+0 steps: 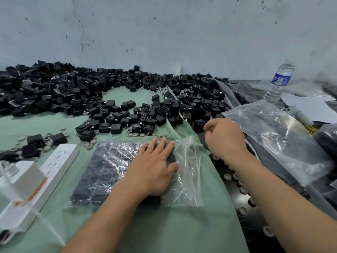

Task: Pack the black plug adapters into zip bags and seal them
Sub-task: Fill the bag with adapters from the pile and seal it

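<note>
A clear zip bag (109,167) lies flat on the green sheet, filled with rows of black plug adapters. My left hand (155,167) presses flat on the bag's right part with straight fingers. My right hand (224,141) is curled just beyond the bag's open right end (189,161); whether it pinches the bag's top corner I cannot tell. A big heap of loose black plug adapters (113,99) covers the back of the table along the wall.
A white power strip (45,172) with a white charger lies at the left. Empty clear bags (273,132) are piled at the right, with a water bottle (279,81) behind them. Small grey rings (242,189) are scattered on the dark surface by my right forearm.
</note>
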`<state>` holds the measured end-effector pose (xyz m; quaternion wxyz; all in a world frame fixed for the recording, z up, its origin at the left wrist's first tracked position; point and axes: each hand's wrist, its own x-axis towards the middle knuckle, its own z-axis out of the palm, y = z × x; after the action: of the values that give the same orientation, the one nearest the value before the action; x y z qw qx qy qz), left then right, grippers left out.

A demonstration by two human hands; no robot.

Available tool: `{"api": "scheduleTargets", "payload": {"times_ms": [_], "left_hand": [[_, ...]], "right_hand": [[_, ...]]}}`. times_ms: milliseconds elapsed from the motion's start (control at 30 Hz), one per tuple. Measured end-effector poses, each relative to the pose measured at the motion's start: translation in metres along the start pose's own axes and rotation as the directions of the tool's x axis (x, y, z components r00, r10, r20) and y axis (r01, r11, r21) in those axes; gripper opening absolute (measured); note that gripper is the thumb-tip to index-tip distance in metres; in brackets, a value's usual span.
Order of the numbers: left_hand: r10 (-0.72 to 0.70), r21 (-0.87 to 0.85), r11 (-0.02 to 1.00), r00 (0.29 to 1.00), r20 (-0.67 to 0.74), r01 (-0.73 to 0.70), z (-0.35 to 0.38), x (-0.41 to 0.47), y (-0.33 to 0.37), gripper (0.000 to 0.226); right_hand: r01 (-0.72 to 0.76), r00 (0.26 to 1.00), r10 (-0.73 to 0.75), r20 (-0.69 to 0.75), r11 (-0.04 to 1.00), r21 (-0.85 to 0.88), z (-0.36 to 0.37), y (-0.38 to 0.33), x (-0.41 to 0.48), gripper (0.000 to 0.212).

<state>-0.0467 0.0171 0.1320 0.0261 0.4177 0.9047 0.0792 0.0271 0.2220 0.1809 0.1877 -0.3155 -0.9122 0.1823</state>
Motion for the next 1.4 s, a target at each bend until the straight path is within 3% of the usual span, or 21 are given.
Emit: {"api": "scheduleTargets", "payload": {"times_ms": [133,233,300,400,533,633,667,700,767,867,967,1033,1133,1233,1333,1400], "left_hand": [[0.003,0.026,1.000,1.000,0.010,-0.003,0.002,0.001,-0.001,0.068],[0.016,0.021,1.000,1.000,-0.001,-0.015,0.002,0.001,-0.002,0.068],[0.019,0.024,1.000,1.000,-0.007,-0.019,0.002,0.001,-0.002,0.068],[0.022,0.029,0.999,1.000,-0.011,-0.022,0.002,0.001,-0.003,0.068],[-0.004,-0.068,0.998,0.999,-0.042,0.001,-0.004,0.000,0.002,0.068],[-0.082,-0.274,0.962,0.958,-0.275,0.003,-0.013,-0.006,0.022,0.041],[-0.094,-0.253,0.967,0.931,-0.352,0.002,-0.015,-0.008,0.032,0.032],[-0.104,-0.191,0.981,0.913,-0.396,0.029,-0.017,-0.011,0.042,0.043],[-0.126,-0.020,0.992,0.942,-0.312,0.126,-0.016,-0.019,0.059,0.059],[-0.196,0.066,0.974,0.952,-0.235,0.217,-0.015,-0.026,0.064,0.047],[-0.330,-0.154,0.941,0.917,-0.225,0.301,-0.024,-0.030,0.052,0.044],[-0.366,-0.343,0.896,0.907,-0.210,0.283,-0.032,-0.033,0.047,0.040],[-0.322,-0.515,0.838,0.925,-0.202,0.179,-0.038,-0.037,0.050,0.025],[-0.250,-0.642,0.763,0.950,-0.186,0.075,-0.045,-0.038,0.046,0.030],[-0.296,-0.761,0.646,0.939,-0.172,0.064,-0.059,-0.039,0.023,0.029],[-0.372,-0.724,0.682,0.903,-0.217,0.107,-0.064,-0.040,0.004,0.029]], "right_hand": [[0.033,0.982,-0.009,0.190,0.992,-0.123,0.024,-0.002,0.056,0.039],[0.153,0.946,-0.067,0.316,0.955,-0.254,0.046,-0.014,0.083,0.025],[0.166,0.945,-0.072,0.319,0.946,-0.278,0.057,-0.017,0.093,0.024],[0.092,0.967,-0.057,0.248,0.987,-0.131,0.055,-0.016,0.091,0.042],[0.087,0.990,-0.098,0.104,0.991,0.100,0.014,-0.009,0.049,0.037],[0.078,0.985,-0.116,0.127,0.959,0.273,-0.014,-0.002,-0.007,0.042],[0.048,0.987,-0.093,0.133,0.950,0.308,-0.018,0.000,-0.023,0.049],[0.016,0.989,-0.065,0.134,0.940,0.339,-0.018,0.002,-0.037,0.054],[-0.025,0.986,-0.045,0.162,0.913,0.406,-0.015,0.002,-0.058,0.058],[0.017,0.960,-0.134,0.248,0.906,0.424,-0.011,-0.002,-0.070,0.051],[0.072,0.928,-0.216,0.305,0.904,0.421,-0.013,-0.003,-0.066,0.041],[0.098,0.907,-0.269,0.323,0.882,0.460,-0.010,-0.005,-0.062,0.042],[0.149,0.838,-0.381,0.391,0.848,0.508,0.000,-0.012,-0.060,0.033],[0.183,0.764,-0.438,0.474,0.851,0.492,0.008,-0.018,-0.059,0.036],[0.203,0.832,-0.386,0.398,0.880,0.430,0.012,-0.014,-0.054,0.041],[0.109,0.911,-0.290,0.293,0.855,0.508,0.013,-0.013,-0.053,0.036]]}}
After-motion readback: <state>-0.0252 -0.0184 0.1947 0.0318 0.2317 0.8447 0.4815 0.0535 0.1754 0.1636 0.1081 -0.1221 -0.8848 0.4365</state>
